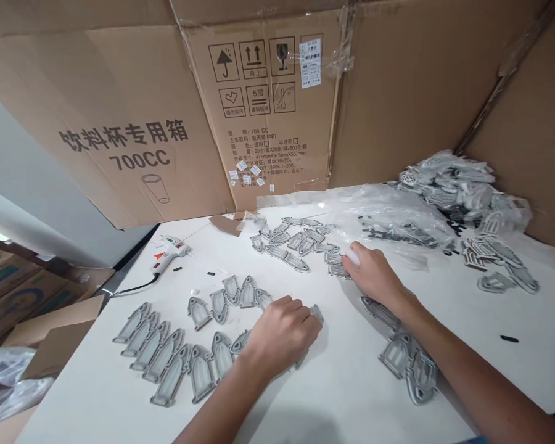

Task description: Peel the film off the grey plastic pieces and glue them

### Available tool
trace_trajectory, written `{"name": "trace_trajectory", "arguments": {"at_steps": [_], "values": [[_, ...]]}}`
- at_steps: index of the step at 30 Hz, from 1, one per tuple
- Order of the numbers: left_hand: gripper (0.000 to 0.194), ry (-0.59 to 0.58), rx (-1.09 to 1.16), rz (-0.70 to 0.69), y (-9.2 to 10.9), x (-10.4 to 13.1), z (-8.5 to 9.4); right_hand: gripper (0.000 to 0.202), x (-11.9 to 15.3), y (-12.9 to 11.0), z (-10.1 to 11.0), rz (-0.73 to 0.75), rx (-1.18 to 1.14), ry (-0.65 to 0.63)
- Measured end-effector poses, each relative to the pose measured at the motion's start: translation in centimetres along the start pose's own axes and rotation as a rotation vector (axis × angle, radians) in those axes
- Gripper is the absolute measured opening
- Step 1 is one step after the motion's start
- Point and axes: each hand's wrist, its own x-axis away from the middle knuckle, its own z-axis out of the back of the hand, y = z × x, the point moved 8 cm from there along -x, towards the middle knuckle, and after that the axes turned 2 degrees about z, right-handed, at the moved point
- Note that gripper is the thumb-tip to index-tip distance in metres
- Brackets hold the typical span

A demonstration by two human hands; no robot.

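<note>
My left hand (284, 333) is closed, knuckles up, low over the white table among grey arch-shaped pieces. One grey piece (316, 313) peeks out beside its fingers; what lies inside the curled fingers is hidden. To its left, more arch-shaped pieces (203, 373) form a slanted row, with a second curved row (219, 306) behind. My right hand (372, 271) is wrapped round a white tube-like object (351, 254), mostly covered by the fingers. Just beyond its tip lies a grey window-shaped piece (337, 270). Under the right forearm are further grey pieces (420, 376).
A white glue gun (169, 254) with a black cord lies at the back left. Clear plastic bags (388, 209) and a heap of bagged grey parts (448, 179) fill the back right. Cardboard walls (268, 105) close off the far side. Small black strips (509, 338) lie about.
</note>
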Motion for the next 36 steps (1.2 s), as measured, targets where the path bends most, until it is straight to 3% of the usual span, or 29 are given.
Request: {"name": "trace_trajectory", "arguments": {"at_steps": [6,12,18,22,26,32,36], "values": [[0.04,-0.032,0.008,-0.053,-1.1,0.4,0.3,0.027,0.3,-0.7,-1.7,0.064,-0.188,-0.153],[0.045,-0.053,-0.052,0.041,-2.6,0.5,0.9,0.028,2.8,-5.4,-3.1,0.197,-0.577,-0.439],[0.034,-0.176,-0.021,0.072,-3.3,0.8,0.2,0.043,5.7,-7.2,-5.7,0.013,-0.907,-0.82],[0.031,-0.134,0.055,0.142,-3.6,0.5,0.8,0.054,5.4,-7.1,-5.7,-0.026,-0.944,-0.802],[0.03,0.005,0.263,0.353,-3.8,0.3,1.3,0.056,5.7,-8.1,-5.4,0.005,-1.04,-0.803],[0.019,0.058,0.791,0.639,-3.9,0.5,-0.1,0.064,6.3,-8.6,-5.7,-0.008,-1.149,-0.841],[0.013,0.104,0.994,0.802,-4.8,0.8,-0.7,0.061,5.6,-8.0,-5.6,-0.001,-1.133,-0.796]]}}
